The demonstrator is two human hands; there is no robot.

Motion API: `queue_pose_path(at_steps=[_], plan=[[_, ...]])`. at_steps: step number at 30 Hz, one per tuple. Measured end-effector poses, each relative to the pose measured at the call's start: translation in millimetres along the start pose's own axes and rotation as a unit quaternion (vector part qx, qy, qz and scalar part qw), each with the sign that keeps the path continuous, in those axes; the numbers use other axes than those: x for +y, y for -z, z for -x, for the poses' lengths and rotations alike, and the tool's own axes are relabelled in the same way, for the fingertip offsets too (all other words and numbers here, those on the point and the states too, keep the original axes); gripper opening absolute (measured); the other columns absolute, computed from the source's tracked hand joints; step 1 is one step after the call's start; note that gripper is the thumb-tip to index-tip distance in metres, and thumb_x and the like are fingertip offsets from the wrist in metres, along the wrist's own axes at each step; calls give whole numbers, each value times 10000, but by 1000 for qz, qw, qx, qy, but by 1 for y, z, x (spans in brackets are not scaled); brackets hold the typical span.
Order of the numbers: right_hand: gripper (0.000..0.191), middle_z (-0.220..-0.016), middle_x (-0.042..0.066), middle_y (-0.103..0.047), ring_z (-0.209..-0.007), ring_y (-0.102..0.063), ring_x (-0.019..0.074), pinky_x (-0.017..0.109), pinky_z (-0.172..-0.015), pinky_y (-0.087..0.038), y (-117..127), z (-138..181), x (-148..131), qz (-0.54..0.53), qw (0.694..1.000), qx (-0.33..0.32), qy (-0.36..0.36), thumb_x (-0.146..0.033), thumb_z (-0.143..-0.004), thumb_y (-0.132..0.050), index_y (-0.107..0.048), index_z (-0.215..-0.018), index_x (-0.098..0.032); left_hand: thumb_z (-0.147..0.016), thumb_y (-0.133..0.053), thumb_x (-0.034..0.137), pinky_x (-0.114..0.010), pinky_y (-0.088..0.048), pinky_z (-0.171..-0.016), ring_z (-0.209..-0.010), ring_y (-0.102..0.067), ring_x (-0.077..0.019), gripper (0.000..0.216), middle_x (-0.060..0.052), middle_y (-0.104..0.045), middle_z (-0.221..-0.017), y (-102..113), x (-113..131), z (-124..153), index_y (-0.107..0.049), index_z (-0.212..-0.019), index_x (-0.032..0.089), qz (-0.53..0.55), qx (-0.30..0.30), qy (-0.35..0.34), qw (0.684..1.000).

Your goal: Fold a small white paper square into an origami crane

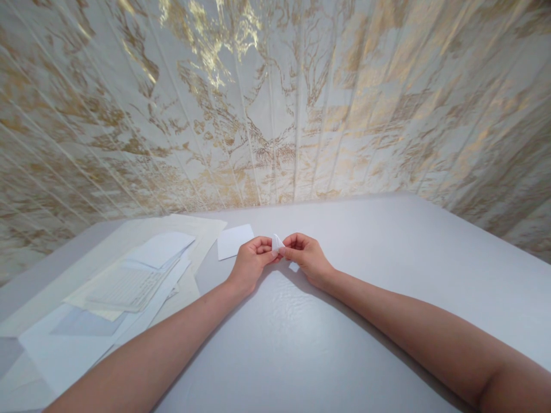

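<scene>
Between my two hands, a small folded piece of white paper [276, 242] stands up to a point above the fingertips. My left hand [252, 261] pinches its left side between thumb and fingers. On the other side, my right hand [309, 258] grips the paper's right edge with thumb and forefinger. Both hands are just above the table, their fingertips almost meeting. A small white bit, perhaps paper, shows beneath my right hand. Part of the folded paper is hidden behind the fingers.
A square white sheet [232, 241] lies on the table just behind my left hand. At the left, several loose sheets and a lined page [127, 287] overlap in a pile. The pale table [344, 355] meets a wall covering [275, 115] with gold patterns at its back edge.
</scene>
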State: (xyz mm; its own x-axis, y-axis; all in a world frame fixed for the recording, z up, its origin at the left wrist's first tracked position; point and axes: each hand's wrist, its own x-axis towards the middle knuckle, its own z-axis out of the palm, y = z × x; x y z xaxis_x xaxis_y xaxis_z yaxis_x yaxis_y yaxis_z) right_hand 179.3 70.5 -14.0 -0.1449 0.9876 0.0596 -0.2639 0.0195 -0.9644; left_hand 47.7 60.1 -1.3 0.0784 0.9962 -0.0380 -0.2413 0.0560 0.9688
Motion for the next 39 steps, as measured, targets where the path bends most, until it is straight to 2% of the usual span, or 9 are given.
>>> queue_pose_path(at_steps=[6, 11, 17, 23, 27, 33, 39], plan=[[222, -506, -21, -599, -480, -530, 90, 221, -509, -377, 0, 0, -3, -10, 1000, -1, -29, -220, -495, -749, -563, -590, -146, -470, -731, 169, -256, -491, -601, -499, -592, -110, 227, 19, -627, -516, 2, 1, 0, -586, -640, 128, -11, 2, -10, 1000], [239, -502, -27, -592, -472, -530, 89, 221, -505, -381, -2, 1, -2, -11, 999, 3, -30, -232, -485, -761, -560, -584, -148, -502, -731, 214, -263, -488, -608, -544, -603, -125, 221, 2, -634, -553, 3, 1, 0, -593, -652, 127, -20, -12, 8, 1000], [203, -553, -13, -613, -518, -556, 106, 235, -531, -404, -2, 3, 2, 41, 998, -44, -8, -254, -547, -724, -561, -617, -156, -582, -673, 228, -192, -427, -514, -490, -507, -72, 152, 36, -557, -500, 2, -3, 1, -558, -555, 134, -79, -2, -25, 997], [156, -537, -29, -588, -481, -501, 85, 222, -492, -375, -2, 3, 2, 111, 993, -44, 9, -253, -577, -692, -572, -605, -159, -558, -650, 204, -180, -411, -461, -438, -453, -57, 181, 63, -487, -448, 2, -5, -1, -489, -496, 151, -94, 34, -52, 994], [168, -512, -31, -573, -463, -480, 75, 216, -481, -359, -3, 5, -2, 86, 995, -47, -8, -259, -566, -701, -576, -582, -147, -553, -661, 217, -192, -421, -462, -440, -486, -70, 188, 62, -501, -462, 2, -4, 0, -490, -511, 153, -86, 24, -50, 995], [217, -509, -25, -583, -475, -500, 81, 228, -516, -379, -1, 3, -6, -14, 999, -27, -37, -277, -527, -730, -564, -586, -151, -584, -667, 241, -221, -447, -558, -530, -563, -99, 148, 17, -601, -540, 2, -1, 1, -560, -608, 141, -65, -14, -27, 997], [219, -549, -31, -585, -514, -523, 89, 232, -545, -387, 2, 2, 1, 19, 998, -58, -14, -285, -563, -720, -561, -635, -153, -531, -688, 226, -215, -396, -462, -434, -520, -96, 191, 29, -561, -449, 5, -2, -1, -513, -534, 151, -89, 9, -20, 996]])
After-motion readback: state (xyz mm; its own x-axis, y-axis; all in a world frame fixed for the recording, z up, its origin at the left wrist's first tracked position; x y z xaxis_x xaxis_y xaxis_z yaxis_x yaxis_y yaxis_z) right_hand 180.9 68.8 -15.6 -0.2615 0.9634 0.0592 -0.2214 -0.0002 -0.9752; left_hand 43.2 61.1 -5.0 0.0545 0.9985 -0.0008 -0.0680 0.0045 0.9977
